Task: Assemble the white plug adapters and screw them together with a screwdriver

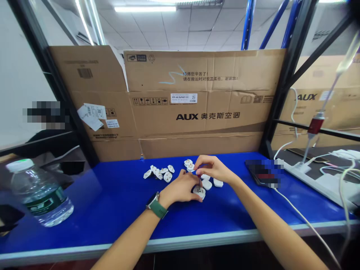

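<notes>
- At the middle of the blue bench (pixel 112 202), I see the white plug piece (pixel 200 192) lying flat, pinned under the fingertips of my left hand (pixel 181 187).
- My right hand (pixel 212 168) sits just above and slightly right of that piece, fingers pinched together on a thin dark tool (pixel 199 181), probably a small screwdriver.
- The tool stands nearly upright, its long axis running from the right fingertips straight down to the piece's top face; the tip looks to be touching it, though I cannot tell exactly where.
- So both hands are close together, left one steadying from the left side, right one directly over the top. The left hand is the nearer of the two to the piece.
- Beyond my hands, a loose scatter of white plug parts (pixel 160 173) lies to the left, well apart from the held piece, with a few more (pixel 212 183) just behind it.
- A water bottle (pixel 39 193) lies on its side far left; a power strip (pixel 315 180) is at the right edge.
</notes>
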`<state>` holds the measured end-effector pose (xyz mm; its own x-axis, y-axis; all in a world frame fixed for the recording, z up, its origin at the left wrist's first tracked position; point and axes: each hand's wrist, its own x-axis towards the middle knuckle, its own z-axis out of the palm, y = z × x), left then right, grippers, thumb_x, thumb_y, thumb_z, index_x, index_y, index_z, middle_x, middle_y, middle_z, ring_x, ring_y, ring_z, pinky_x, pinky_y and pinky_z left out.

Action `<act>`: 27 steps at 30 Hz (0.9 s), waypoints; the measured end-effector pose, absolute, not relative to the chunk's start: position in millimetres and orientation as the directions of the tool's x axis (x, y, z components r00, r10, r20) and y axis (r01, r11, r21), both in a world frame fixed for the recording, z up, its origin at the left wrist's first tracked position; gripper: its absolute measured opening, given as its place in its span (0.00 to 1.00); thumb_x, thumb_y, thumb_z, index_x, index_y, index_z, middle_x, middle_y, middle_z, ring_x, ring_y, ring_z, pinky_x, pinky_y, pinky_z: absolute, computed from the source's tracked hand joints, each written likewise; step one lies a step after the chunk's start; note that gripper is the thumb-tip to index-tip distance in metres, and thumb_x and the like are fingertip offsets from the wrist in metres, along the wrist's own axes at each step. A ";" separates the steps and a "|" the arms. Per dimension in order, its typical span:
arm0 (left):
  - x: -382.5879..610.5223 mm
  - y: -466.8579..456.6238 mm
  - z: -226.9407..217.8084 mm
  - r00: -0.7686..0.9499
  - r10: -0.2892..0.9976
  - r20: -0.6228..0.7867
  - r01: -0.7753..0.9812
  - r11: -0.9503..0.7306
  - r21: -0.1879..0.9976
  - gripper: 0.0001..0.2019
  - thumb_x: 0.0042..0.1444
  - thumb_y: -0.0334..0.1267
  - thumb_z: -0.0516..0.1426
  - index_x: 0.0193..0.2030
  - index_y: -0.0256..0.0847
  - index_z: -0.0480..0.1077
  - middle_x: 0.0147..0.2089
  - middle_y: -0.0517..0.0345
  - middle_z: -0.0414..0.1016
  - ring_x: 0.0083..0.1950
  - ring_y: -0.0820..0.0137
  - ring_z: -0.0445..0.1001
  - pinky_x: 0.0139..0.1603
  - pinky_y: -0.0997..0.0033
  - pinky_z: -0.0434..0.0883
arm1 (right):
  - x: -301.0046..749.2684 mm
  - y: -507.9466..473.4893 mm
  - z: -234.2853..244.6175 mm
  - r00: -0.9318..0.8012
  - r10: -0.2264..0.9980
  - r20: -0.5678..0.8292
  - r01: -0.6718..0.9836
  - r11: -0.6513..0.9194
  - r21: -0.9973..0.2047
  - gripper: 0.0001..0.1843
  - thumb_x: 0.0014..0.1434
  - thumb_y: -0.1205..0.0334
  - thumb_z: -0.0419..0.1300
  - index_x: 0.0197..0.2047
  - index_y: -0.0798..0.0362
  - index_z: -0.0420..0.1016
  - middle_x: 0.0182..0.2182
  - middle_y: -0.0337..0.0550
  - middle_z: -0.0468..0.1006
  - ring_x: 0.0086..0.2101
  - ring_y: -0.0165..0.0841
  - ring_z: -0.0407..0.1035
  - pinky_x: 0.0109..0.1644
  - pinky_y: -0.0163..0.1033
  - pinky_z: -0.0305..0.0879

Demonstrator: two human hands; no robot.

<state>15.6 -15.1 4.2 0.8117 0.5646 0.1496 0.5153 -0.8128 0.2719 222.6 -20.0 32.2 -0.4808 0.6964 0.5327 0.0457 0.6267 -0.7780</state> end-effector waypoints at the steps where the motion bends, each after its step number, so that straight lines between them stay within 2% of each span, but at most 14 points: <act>1: 15.7 -14.7 4.1 0.809 0.569 0.145 0.518 -0.808 0.280 0.20 0.51 0.52 0.69 0.47 0.48 0.75 0.52 0.58 0.78 0.59 0.54 0.71 0.61 0.55 0.55 | 222.6 -18.9 30.8 -0.486 0.700 0.523 0.018 0.606 -0.795 0.14 0.57 0.54 0.70 0.42 0.54 0.82 0.39 0.47 0.78 0.37 0.35 0.74 0.40 0.38 0.74; 4: 16.5 -11.4 3.2 0.806 0.574 0.144 0.510 -0.798 0.320 0.20 0.49 0.53 0.70 0.46 0.49 0.76 0.53 0.58 0.77 0.59 0.54 0.70 0.61 0.55 0.55 | 223.9 -18.9 27.7 -0.486 0.722 0.491 -0.027 0.550 -0.835 0.16 0.60 0.56 0.68 0.49 0.54 0.80 0.39 0.46 0.80 0.39 0.35 0.75 0.41 0.38 0.73; 7: 17.3 -7.0 3.1 0.811 0.566 0.148 0.494 -0.798 0.345 0.22 0.47 0.55 0.71 0.45 0.48 0.77 0.51 0.58 0.78 0.59 0.54 0.70 0.59 0.57 0.54 | 226.1 -23.3 28.2 -0.490 0.725 0.485 -0.009 0.552 -0.834 0.13 0.64 0.56 0.63 0.47 0.55 0.80 0.39 0.47 0.81 0.39 0.36 0.75 0.44 0.40 0.73; 11: 16.4 -4.9 4.8 0.824 0.549 0.137 0.478 -0.805 0.350 0.20 0.51 0.57 0.67 0.44 0.47 0.78 0.48 0.58 0.80 0.56 0.55 0.72 0.58 0.58 0.54 | 225.2 -30.1 31.0 -0.416 0.718 0.558 0.129 0.654 -0.745 0.11 0.67 0.57 0.60 0.48 0.53 0.79 0.43 0.48 0.80 0.39 0.36 0.75 0.46 0.42 0.73; 13: 15.3 -5.7 5.0 0.822 0.551 0.144 0.475 -0.803 0.360 0.20 0.52 0.57 0.67 0.44 0.47 0.78 0.47 0.58 0.81 0.55 0.55 0.72 0.57 0.58 0.53 | 223.6 -31.3 31.5 -0.364 0.701 0.613 0.224 0.705 -0.673 0.11 0.67 0.56 0.61 0.46 0.51 0.80 0.43 0.49 0.79 0.38 0.37 0.74 0.42 0.42 0.73; 16: 13.6 -7.6 3.2 0.821 0.549 0.158 0.462 -0.801 0.381 0.20 0.53 0.57 0.66 0.46 0.47 0.77 0.48 0.58 0.81 0.56 0.56 0.72 0.56 0.60 0.54 | 221.6 -30.0 31.1 -0.306 0.700 0.645 0.276 0.714 -0.644 0.09 0.65 0.56 0.63 0.42 0.49 0.83 0.40 0.49 0.79 0.37 0.37 0.74 0.39 0.41 0.73; 18: 12.6 -8.4 1.1 0.817 0.550 0.170 0.459 -0.800 0.386 0.21 0.54 0.58 0.66 0.47 0.47 0.77 0.48 0.59 0.81 0.56 0.57 0.72 0.55 0.61 0.54 | 220.7 -28.5 30.6 -0.301 0.712 0.635 0.266 0.702 -0.661 0.08 0.63 0.58 0.64 0.45 0.48 0.82 0.40 0.47 0.80 0.37 0.38 0.75 0.41 0.42 0.73; 21: 12.0 -8.9 -1.6 0.813 0.554 0.180 0.465 -0.803 0.374 0.22 0.53 0.59 0.65 0.47 0.48 0.77 0.48 0.60 0.81 0.55 0.58 0.73 0.55 0.61 0.54 | 219.9 -26.9 30.2 -0.306 0.732 0.609 0.233 0.678 -0.697 0.15 0.62 0.62 0.65 0.53 0.47 0.79 0.40 0.45 0.82 0.38 0.37 0.76 0.45 0.43 0.74; 27: 12.7 -9.3 -3.0 0.817 0.544 0.189 0.459 -0.813 0.359 0.23 0.51 0.59 0.67 0.47 0.47 0.78 0.50 0.58 0.81 0.55 0.57 0.73 0.55 0.61 0.55 | 221.5 -24.3 30.5 -0.351 0.725 0.593 0.227 0.680 -0.697 0.08 0.63 0.60 0.63 0.44 0.51 0.80 0.38 0.44 0.82 0.33 0.35 0.77 0.42 0.41 0.73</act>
